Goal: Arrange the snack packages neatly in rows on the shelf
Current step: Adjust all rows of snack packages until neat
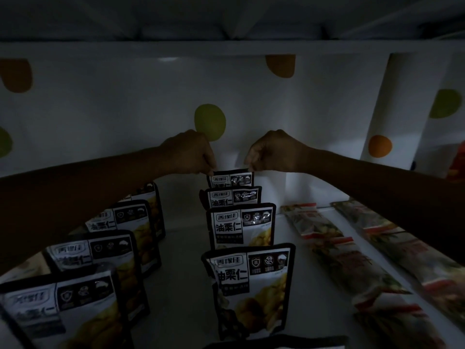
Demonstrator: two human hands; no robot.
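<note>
Dim shelf [181,248], detail lost to shadow: my left hand [191,152] and right hand [274,152] pinch the top corners of the rearmost pouch [230,179], lower half hidden.

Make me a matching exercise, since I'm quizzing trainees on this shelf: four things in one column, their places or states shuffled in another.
Things: 1 rearmost pouch; 2 long packets; 3 green dot; 4 left row of pouches.
Places or states: A on the back wall; B lying flat at the right; C pinched at its top corners by the left hand and right hand; D standing upright at the left.
Pairs: 1-C; 2-B; 3-A; 4-D.
</note>
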